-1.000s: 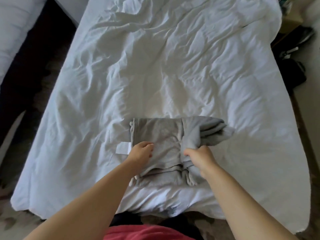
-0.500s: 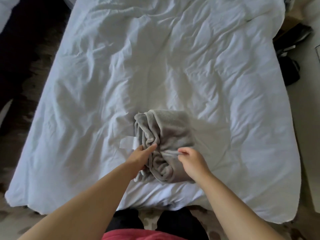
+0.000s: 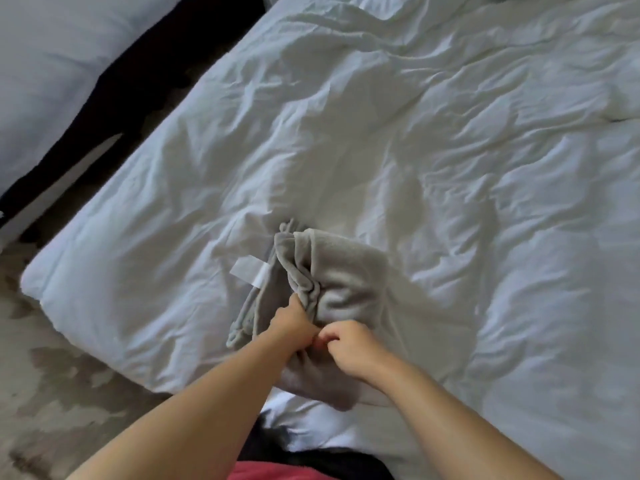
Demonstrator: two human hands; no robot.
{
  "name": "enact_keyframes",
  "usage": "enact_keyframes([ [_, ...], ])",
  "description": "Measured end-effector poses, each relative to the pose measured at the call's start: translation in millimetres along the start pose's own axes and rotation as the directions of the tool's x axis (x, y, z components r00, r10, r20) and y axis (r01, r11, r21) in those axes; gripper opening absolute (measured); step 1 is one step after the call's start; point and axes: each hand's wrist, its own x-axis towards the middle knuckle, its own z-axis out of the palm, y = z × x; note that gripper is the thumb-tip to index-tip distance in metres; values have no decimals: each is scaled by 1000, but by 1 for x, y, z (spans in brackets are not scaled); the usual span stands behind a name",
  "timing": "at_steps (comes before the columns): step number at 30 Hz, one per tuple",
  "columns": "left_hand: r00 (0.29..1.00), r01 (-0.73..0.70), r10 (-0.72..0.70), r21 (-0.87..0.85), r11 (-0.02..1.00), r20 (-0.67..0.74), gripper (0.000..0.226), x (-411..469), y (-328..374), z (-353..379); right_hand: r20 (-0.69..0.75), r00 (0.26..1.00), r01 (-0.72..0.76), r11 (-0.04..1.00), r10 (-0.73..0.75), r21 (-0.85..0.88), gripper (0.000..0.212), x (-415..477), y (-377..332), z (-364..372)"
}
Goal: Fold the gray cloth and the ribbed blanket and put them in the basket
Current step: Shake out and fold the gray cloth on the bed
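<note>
the gray cloth point(image 3: 346, 275) is found as a compact folded bundle on the white duvet point(image 3: 398, 150), close to the near edge of the bed. its bunched, layered edges are turned to the left, where a white label point(image 3: 250, 270) is seen projecting onto the duvet.

the left hand point(image 3: 291, 323) is clenched round the gathered folds at the bundle's near-left side. the layers are judged to be pinned together there so that the fold is not lost. the right hand point(image 3: 349, 351) is set just beside it, with fingers curled into the near part of the cloth. a pinch on the fabric is indicated, though the fingertips are partly hidden.

relative to both grips, most of the bundle lies beyond the hands and slightly to their right, resting on the duvet. a smaller portion is drawn beneath the wrists toward the bed edge. whether any part is lifted clear cannot be confirmed.

folding of this item is judged nearly complete, and the two-handed hold is judged to be preparation for carrying. no basket and no ribbed blanket are found in view.
</note>
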Motion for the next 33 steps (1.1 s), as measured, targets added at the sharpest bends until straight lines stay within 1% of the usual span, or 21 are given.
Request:
enact_keyframes([
  [3,995,2,7,80,997,-102,94,1,1,13,-237,971,43,996,-23,83,31,21,28,-55],
  [5,989,-65,71,49,997,-133,81,1,-3,12,-348,934,96,995,-84,17,33,48,35,-82],
  [6,983,-105,109,33,994,-145,73,-1,-6,8,-352,927,126,992,-129,-31,43,63,32,-91],
  [8,974,-172,169,-4,985,-151,57,-9,-11,-3,-248,950,178,982,-188,-63,75,92,20,-105],
  [9,970,-206,199,-35,978,-139,47,-12,-13,-10,-138,974,178,983,-181,-33,89,105,12,-109],
  [10,966,-239,230,-70,968,-116,38,-15,-14,-17,0,985,172,985,-172,16,94,117,6,-113],
  [11,962,-268,259,-118,956,-83,33,-19,-14,-24,151,973,168,984,-176,61,85,126,0,-117],
  [12,957,-290,286,-192,938,-48,28,-22,-15,-31,282,940,174,980,-194,96,63,135,-4,-121],
  [13,955,-286,297,-305,908,-9,21,-24,-16,-38,344,912,183,973,-221,139,42,141,-7,-126],
  [15,959,-233,284,-562,793,4,11,-26,-21,-49,273,919,208,938,-284,277,25,156,-9,-132],
  [16,971,-214,231,-640,738,-58,11,-26,-26,-53,198,937,208,915,-288,345,22,162,-9,-132],
  [17,982,-186,125,-663,725,-139,16,-25,-30,-55,131,950,222,908,-283,355,19,166,-8,-128],
  [19,956,-124,-107,-703,700,-274,32,-22,-47,-50,57,965,235,945,-254,226,19,173,-6,-114],
  [21,956,-33,-230,-849,528,-180,50,-27,-66,-39,30,976,210,972,-214,104,25,177,-4,-100],
  [23,941,0,-318,-935,355,-120,61,-34,-83,-30,-5,981,196,977,-196,89,26,179,-7,-93],
  [24,916,-19,-380,-958,285,-131,62,-40,-90,-26,-29,979,202,974,-200,102,24,180,-9,-92],
  [26,858,-151,-471,-976,155,-207,60,-53,-97,-10,-69,974,224,963,-215,148,20,180,-13,-90],
  [27,837,-226,-493,-970,87,-239,58,-61,-95,1,-85,971,236,959,-225,157,19,180,-13,-89],
  [29,848,-324,-449,-946,-19,-282,59,-72,-82,28,-109,967,247,955,-232,163,19,179,-11,-86],
  [31,889,-327,-350,-945,-28,-297,63,-75,-58,54,-116,970,233,955,-214,183,23,178,-10,-83],
  [33,909,-314,-281,-949,24,-308,66,-73,-35,70,-108,974,215,958,-197,190,24,177,-12,-83],
])
